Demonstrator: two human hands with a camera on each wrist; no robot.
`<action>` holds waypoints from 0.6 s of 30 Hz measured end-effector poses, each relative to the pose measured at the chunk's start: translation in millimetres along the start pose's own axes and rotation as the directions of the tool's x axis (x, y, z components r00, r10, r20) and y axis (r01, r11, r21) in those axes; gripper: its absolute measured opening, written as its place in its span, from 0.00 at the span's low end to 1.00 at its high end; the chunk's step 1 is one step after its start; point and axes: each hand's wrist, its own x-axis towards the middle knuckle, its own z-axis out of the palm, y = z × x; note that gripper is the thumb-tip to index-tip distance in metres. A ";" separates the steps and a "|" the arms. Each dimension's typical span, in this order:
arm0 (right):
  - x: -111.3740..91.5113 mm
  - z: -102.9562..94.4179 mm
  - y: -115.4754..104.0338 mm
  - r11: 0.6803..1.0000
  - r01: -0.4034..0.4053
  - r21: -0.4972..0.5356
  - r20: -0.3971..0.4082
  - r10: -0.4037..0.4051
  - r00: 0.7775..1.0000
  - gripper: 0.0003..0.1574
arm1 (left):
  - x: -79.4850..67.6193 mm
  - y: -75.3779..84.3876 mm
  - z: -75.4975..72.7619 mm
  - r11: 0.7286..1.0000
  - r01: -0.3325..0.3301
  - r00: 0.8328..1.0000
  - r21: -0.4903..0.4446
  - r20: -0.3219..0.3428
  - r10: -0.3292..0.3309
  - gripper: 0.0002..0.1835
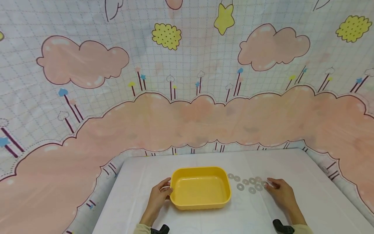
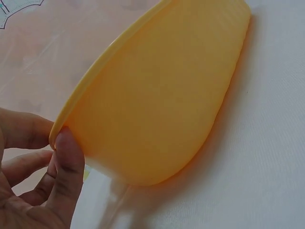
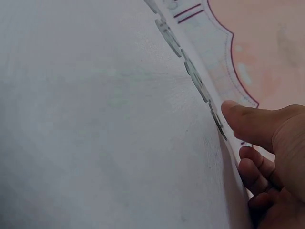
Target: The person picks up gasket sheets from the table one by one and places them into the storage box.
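A yellow rectangular plastic tray (image 1: 200, 206) sits on the white table, its inside bare. At its left side my left hand (image 1: 159, 196) pinches the rim, thumb against the outer wall; the left wrist view shows this thumb (image 2: 69, 167) up close. Several flat, translucent grey rings (image 1: 252, 181) lie loosely grouped to the right of the tray. My right hand (image 1: 281, 194) is at the rightmost ring (image 1: 264, 184), with thumb and forefinger spread apart beside it. Seen from the right wrist, the rings (image 3: 194, 76) appear edge-on, and the thumb (image 3: 240, 119) is right by the nearest one.
The white table (image 1: 140, 172) extends around the tray and rings. Behind it hangs a cloth (image 1: 187, 120) printed with clouds and stars, which also shows along the table's sides. A black wrist device (image 1: 282, 226) is on the right wrist, another (image 1: 160, 229) on the left.
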 end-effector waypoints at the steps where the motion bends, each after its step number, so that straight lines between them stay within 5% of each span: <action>1: 0.2 -0.3 -1.0 1.000 -0.004 0.000 0.006 0.004 1.000 0.31 | -0.1 0.2 0.2 1.000 0.004 1.000 -0.004 -0.003 -0.004 0.29; 18: 1.4 1.1 -5.0 0.999 0.020 -0.027 0.026 -0.019 0.999 0.23 | -1.9 0.4 2.3 1.000 0.013 1.000 -0.021 -0.011 -0.013 0.28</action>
